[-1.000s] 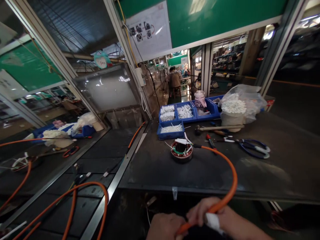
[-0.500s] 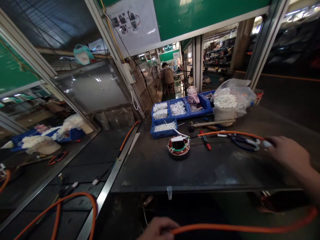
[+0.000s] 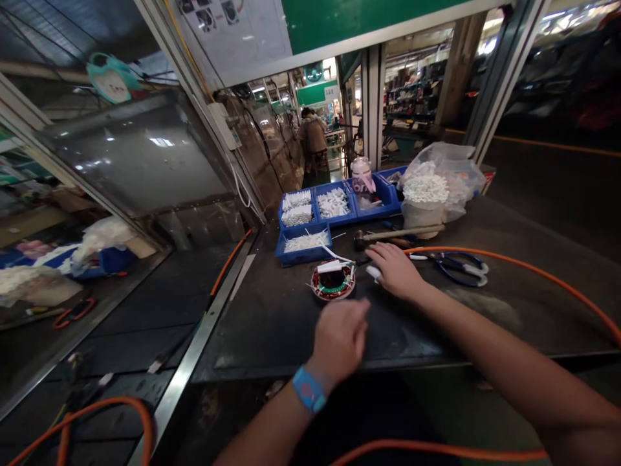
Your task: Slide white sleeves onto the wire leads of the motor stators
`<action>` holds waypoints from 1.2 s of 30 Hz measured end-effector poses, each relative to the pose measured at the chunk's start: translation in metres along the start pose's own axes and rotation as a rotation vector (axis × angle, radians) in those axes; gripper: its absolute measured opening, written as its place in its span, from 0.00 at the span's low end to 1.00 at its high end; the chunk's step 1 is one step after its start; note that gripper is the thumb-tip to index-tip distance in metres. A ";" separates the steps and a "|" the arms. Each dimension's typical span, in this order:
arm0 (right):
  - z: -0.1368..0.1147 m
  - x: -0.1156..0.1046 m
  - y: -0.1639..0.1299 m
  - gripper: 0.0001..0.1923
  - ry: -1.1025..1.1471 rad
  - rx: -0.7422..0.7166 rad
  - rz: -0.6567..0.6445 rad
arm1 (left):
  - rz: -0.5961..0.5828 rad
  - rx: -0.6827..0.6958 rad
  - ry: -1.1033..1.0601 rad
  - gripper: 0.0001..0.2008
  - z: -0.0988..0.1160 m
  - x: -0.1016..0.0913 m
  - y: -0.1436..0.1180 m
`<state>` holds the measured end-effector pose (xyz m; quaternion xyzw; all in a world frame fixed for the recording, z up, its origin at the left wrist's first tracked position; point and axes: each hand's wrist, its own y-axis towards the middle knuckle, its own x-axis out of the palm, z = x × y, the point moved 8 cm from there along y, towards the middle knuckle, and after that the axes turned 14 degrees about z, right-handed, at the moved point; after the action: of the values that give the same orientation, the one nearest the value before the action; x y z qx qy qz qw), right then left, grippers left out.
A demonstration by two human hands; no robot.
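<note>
Lying on the dark bench top [image 3: 276,330], near the front blue bin [image 3: 303,257], the copper-wound ring [image 3: 332,293] has a white sleeve [image 3: 330,266] resting slantwise across its upper side. The left hand [image 3: 338,340], blurred, is just on the near side of the ring with its fingers bent; whether it touches the rim or pinches anything, I cannot tell. The right hand [image 3: 398,270] is palm down to the ring's right, fingers stretched forward near the leads, with something white at its thumb side; what lies under it is hidden, so its grip is unclear. An orange cable [image 3: 533,267] runs from behind that hand past the blue-handled pliers [image 3: 478,270] and out at the right. The step in hand looks like bringing both hands in around the ring; the next move seems to call for steadying it without letting the cable's weight drag on the leads. Farther back lie a mallet [image 3: 405,233] and a clear bag of white pieces [image 3: 427,189]
</note>
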<state>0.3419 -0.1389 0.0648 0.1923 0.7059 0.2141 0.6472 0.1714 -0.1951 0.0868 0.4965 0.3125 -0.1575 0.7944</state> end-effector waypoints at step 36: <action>0.224 -0.089 0.017 0.18 -0.193 0.688 0.463 | 0.241 0.119 -0.037 0.10 -0.041 -0.032 -0.010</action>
<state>0.5726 -0.1619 0.1324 0.5697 0.6104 0.0870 0.5434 0.1277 -0.1655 0.0882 0.5736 0.2259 -0.0882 0.7824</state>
